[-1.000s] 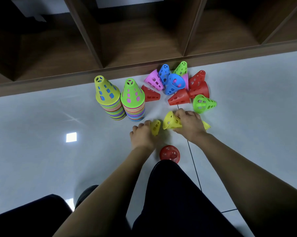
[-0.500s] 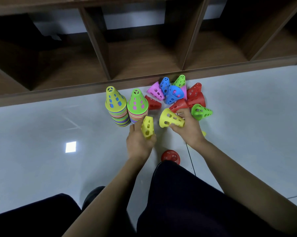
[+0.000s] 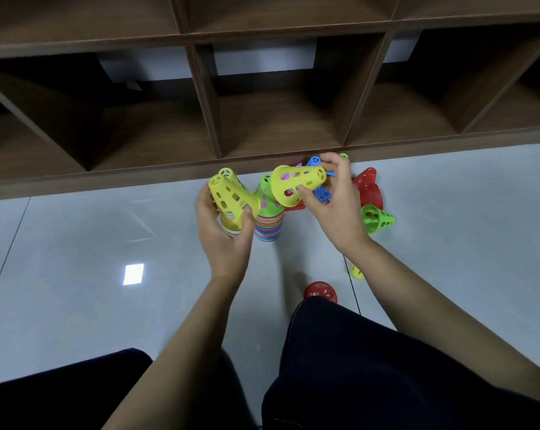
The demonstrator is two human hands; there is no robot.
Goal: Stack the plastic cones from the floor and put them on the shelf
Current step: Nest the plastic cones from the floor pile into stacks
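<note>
Left hand (image 3: 223, 240) wrapped round one yellow cone (image 3: 231, 201), right hand (image 3: 337, 206) pinching a second yellow cone (image 3: 296, 183), beside the green-topped stack (image 3: 268, 218). Seemingly mid-nesting; calls for aligning tip with open base.

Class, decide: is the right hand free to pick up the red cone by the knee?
Probably not yet: the right hand grips a yellow cone, though nothing covers the red cone.

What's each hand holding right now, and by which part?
Left hand grips a yellow cone round its side wall; right hand pinches a second yellow cone near its narrow tip, thumb under the wall.
</note>
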